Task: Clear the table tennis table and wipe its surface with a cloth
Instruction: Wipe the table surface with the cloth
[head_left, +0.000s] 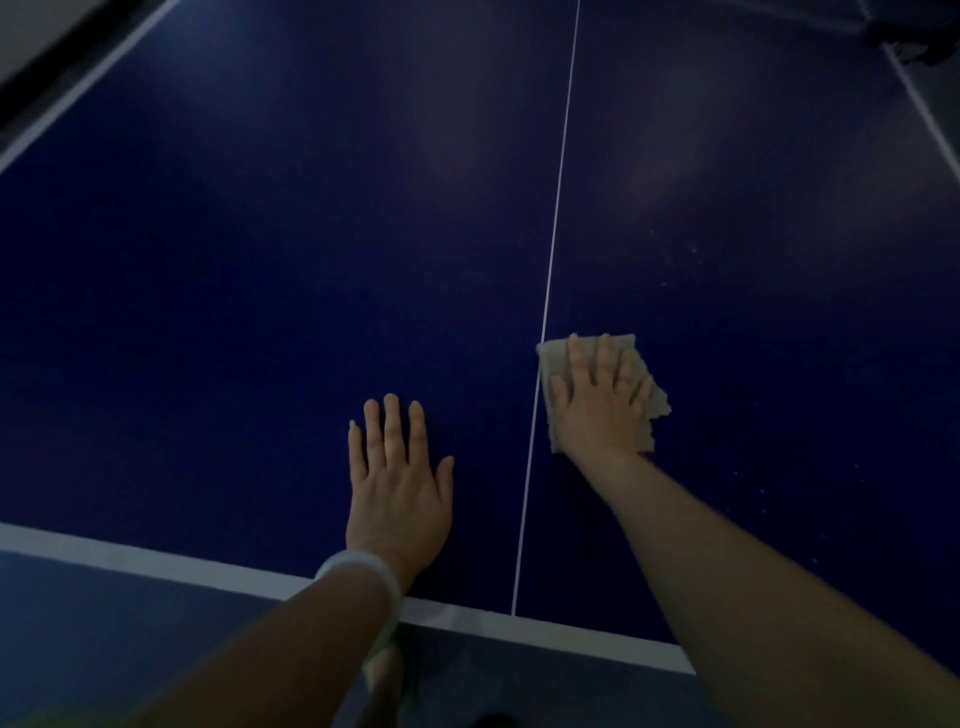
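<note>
While flat, right hand (597, 400) on cloth (652, 402).

A white wristband (363, 569) circles the wrist just behind the fingers (390, 431) of the left hand (397, 501). Further back on that side lies grey-blue floor (130, 623), with a small dark shape (493, 719), too cut off to identify, at the bottom edge. Far ahead and right of the right hand (597, 410) fingers, a dark bulky object (914, 31) fills the corner, and far ahead and left of the left fingers a pale strip (31, 36) runs beside a black band (78, 57).
</note>
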